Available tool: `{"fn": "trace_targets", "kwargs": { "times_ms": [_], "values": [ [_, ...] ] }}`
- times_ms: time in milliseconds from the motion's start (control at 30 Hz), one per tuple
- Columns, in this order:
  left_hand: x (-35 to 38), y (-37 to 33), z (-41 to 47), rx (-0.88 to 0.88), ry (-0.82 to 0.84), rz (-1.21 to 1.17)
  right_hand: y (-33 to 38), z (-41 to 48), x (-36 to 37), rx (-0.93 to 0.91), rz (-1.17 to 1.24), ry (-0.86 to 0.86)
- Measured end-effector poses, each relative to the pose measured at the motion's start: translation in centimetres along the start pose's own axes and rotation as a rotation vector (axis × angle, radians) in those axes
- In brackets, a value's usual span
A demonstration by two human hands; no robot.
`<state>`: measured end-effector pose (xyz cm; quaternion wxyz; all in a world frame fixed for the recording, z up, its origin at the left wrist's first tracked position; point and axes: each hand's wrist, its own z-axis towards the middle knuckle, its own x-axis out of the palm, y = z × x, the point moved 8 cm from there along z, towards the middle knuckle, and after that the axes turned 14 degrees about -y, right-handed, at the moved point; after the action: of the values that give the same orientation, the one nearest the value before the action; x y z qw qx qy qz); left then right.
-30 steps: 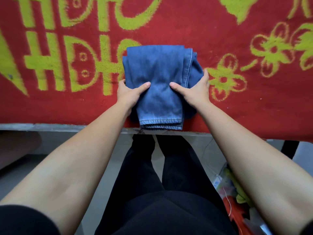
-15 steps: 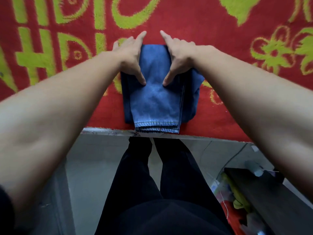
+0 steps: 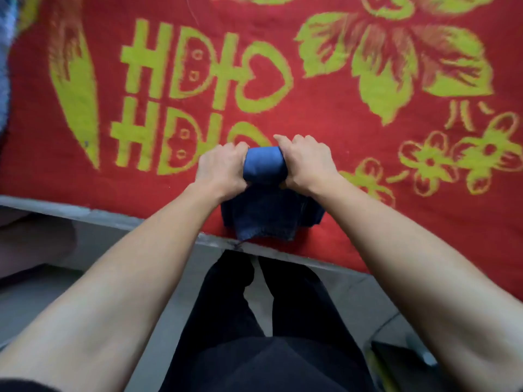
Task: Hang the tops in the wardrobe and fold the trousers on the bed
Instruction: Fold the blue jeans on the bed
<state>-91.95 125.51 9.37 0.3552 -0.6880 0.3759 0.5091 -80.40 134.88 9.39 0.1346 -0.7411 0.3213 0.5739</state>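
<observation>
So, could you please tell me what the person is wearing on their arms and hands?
The left hand and the right hand are bare: no gloves, and no watch or bracelet at the wrists. The forearms are uncovered too. A black sleeve shows only on the left arm, at the picture's bottom corner; no sleeve shows on the right.

Premises assessed as a home bedroom. Grounds: a bed [image 3: 113,219] with a grey edge runs across the view, covered by a red blanket [image 3: 339,123] patterned with yellow-green flowers, leaves and hearts. Blue denim trousers [image 3: 263,165] lie on the blanket near that edge. Plain grey floor [image 3: 353,301] lies below the bed.
</observation>
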Motion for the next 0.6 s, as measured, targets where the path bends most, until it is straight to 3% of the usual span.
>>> {"fn": "trace_targets", "kwargs": {
  "times_ms": [333,600],
  "values": [
    [-27.8,12.5,-9.2,-0.268,-0.539,0.245,19.1,1.0,-24.5,-0.357,-0.012,-0.487],
    [-43.5,22.2,-29.5,-0.520,-0.775,0.441,40.5,-8.9,-36.9,-0.712,0.047,-0.755]
  ]
}}
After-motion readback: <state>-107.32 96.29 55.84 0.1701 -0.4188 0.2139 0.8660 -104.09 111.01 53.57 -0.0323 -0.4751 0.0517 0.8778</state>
